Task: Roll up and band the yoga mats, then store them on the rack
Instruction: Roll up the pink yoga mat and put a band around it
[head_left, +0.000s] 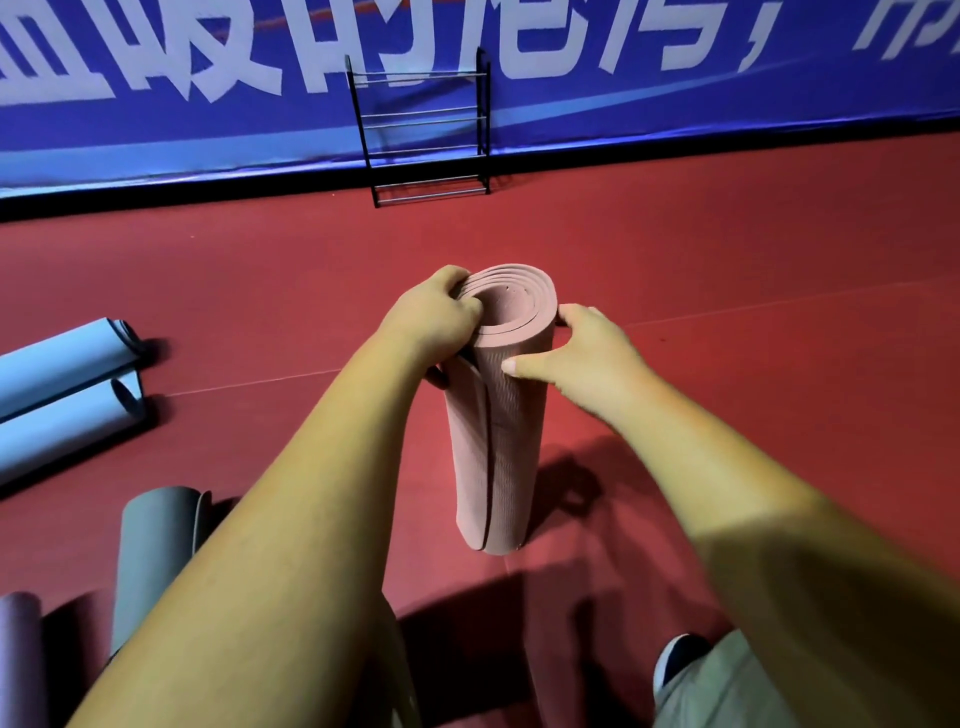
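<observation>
Mat roll (496, 441), pink, stands on end on the floor (727, 260), well short of the rack (423, 130) at its far edge. Left hand (436, 317) pinches its top coils; right hand (576, 353) clasps its side. No band shows, so its loose outer flap could spring open if either grip slackens.

Both hands (436, 317) (582, 353) hold the upright pink mat (498, 431).

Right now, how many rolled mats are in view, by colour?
pink mat: 1
blue mats: 2
grey mat: 1
purple mat: 1
Total: 5
</observation>
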